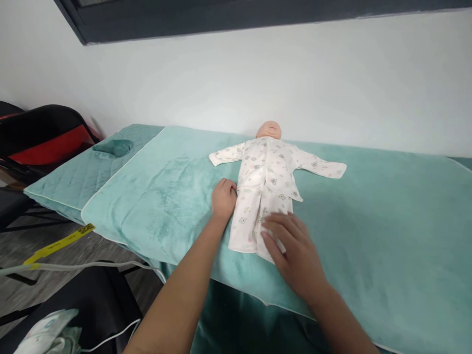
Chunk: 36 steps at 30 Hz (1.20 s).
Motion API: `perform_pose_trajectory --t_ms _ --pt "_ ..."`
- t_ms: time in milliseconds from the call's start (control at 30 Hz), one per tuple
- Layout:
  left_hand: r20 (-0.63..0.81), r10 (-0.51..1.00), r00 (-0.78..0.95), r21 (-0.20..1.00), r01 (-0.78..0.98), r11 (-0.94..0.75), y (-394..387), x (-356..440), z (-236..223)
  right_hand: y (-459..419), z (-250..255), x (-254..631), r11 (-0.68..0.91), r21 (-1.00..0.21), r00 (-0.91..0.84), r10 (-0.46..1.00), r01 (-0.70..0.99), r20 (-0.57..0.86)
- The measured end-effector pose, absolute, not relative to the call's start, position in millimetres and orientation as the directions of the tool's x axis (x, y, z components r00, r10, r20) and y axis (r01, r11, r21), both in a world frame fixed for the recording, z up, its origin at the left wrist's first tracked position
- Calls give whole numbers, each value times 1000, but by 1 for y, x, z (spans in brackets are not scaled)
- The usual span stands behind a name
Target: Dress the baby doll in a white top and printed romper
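A baby doll [269,130] lies on its back on the teal bed cover, its head near the wall. It wears a white printed top [266,162] with long sleeves spread to both sides, and matching trousers [243,221]. My left hand [223,197] rests on the cover against the left edge of the clothes, where top and trousers meet. Its fingers are curled, and what they hold, if anything, is hidden. Over the right trouser leg is my right hand [293,246], fingers bent loosely and apart, covering part of that leg.
A quilted teal end section with a face hole [113,148] lies at the left of the bed. Black and red chairs [47,137] stand beyond it. A pale cable [92,265] with a yellow tag crosses a black seat [92,305], where white and green cloth-like items [51,334] lie.
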<state>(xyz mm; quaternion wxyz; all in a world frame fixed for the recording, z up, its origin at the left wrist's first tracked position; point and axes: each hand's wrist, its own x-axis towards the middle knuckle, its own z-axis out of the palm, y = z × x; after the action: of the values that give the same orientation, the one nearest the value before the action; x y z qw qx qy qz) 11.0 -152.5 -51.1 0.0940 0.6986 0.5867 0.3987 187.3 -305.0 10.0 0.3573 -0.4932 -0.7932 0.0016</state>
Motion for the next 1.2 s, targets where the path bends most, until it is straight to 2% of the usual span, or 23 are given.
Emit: perform_pose_trajectory --t_ms 267,500,667,767,1067,1200 --pt "452 892 -5 589 753 -293 -152 11 -52 -246 12 198 508 -164 -393 801 846 451" --pt "458 889 -2 575 763 -295 -150 11 -53 -241 11 197 568 -107 -494 781 816 383" --pt "459 888 7 575 760 -303 -150 10 -54 -242 9 197 532 -144 -430 791 834 435" --pt "451 893 7 573 764 -295 -150 10 -54 -243 7 198 518 -122 -418 790 847 449" --pt "443 897 -4 581 763 -283 -151 11 -52 -242 12 190 541 18 -514 788 841 338" --pt "434 901 -10 581 768 -271 -152 12 -51 -241 23 190 538 -15 -512 811 843 283"
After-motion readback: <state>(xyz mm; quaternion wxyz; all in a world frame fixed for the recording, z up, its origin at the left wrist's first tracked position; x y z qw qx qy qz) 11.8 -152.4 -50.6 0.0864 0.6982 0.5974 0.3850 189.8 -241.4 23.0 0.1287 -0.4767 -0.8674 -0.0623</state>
